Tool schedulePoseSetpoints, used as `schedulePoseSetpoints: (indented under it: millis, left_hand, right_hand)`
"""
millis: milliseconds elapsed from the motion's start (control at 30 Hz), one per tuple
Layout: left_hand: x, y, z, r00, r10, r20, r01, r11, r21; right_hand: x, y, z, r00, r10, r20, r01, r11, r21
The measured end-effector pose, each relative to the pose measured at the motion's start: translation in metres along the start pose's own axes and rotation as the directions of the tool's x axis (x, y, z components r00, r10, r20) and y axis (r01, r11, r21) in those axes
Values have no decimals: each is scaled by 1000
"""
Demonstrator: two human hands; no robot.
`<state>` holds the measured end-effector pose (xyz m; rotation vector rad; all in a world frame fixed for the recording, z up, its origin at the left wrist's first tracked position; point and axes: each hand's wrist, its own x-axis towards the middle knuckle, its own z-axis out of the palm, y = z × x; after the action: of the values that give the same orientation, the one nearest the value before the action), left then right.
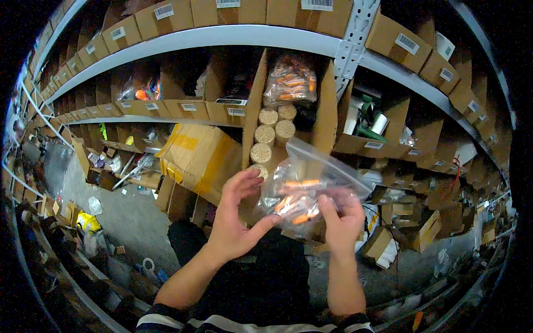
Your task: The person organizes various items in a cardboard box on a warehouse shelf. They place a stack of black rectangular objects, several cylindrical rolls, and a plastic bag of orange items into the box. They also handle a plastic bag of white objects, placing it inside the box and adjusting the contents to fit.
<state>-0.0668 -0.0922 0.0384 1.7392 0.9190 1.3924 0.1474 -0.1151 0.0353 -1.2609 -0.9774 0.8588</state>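
Observation:
A clear zip-top bag [333, 166] with several small orange pieces [300, 208] inside hangs in front of me, tilted, over a long open cardboard box. My right hand [343, 219] pinches its lower right side between thumb and fingers. At the bag's left is my left hand [236, 216], fingers curved and apart from the thumb; the thumb tip lies by the bag's lower edge, and I cannot tell if it touches. Inside the box [252, 111] stand several round containers with pale, speckled tops [265, 134]. A larger clear bag of orange pieces [291, 80] lies behind them.
Metal shelving [222, 40] with rows of labelled cardboard bins [183, 106] spans the front. A taped carton [194, 158] juts out at left. Right bins hold green and white items [369, 122]. A yellow bag [88, 222] and litter lie on the floor [127, 213].

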Motion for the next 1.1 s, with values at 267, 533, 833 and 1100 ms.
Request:
schedulePoseSetpoints:
  millis: [267,533,833,1100]
  left_hand:
    - [12,13,-10,956,294,3,-269,871,411]
    - [7,-5,-11,975,216,51,-220,903,369]
    - [1,-2,-17,979,195,61,-202,885,420]
    - [21,26,-14,859,490,151,-511,789,342]
  right_hand:
    - [15,-8,-6,828,-427,-365,420,902,-103]
    - [33,-6,26,650,-756,78,664,515,-542]
    - [47,19,80,927,34,373,280,598,-751]
    - [4,12,31,790,-400,465,609,604,-514]
